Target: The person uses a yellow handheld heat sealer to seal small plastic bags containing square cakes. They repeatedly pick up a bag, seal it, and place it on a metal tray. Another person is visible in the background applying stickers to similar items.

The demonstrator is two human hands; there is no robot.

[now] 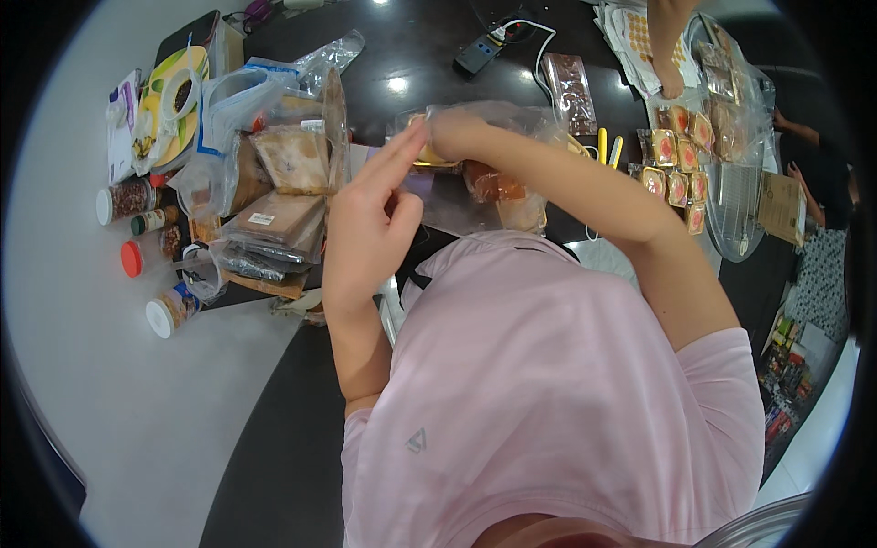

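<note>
Clear plastic bag [475, 183] with a brown pastry sits pinched between your hands above the desk [438, 64]; left hand [370, 215] grips one edge, right hand [452, 132] the top; sealing looks underway; next, press evenly.

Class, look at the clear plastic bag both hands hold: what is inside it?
Inside the clear plastic bag sit brownish baked pieces. The left hand and right hand cover part; the count is unclear.

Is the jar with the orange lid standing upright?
No. The jar with the orange lid lies on its side on the table, lid pointing left, beside other tipped spice jars.
</note>
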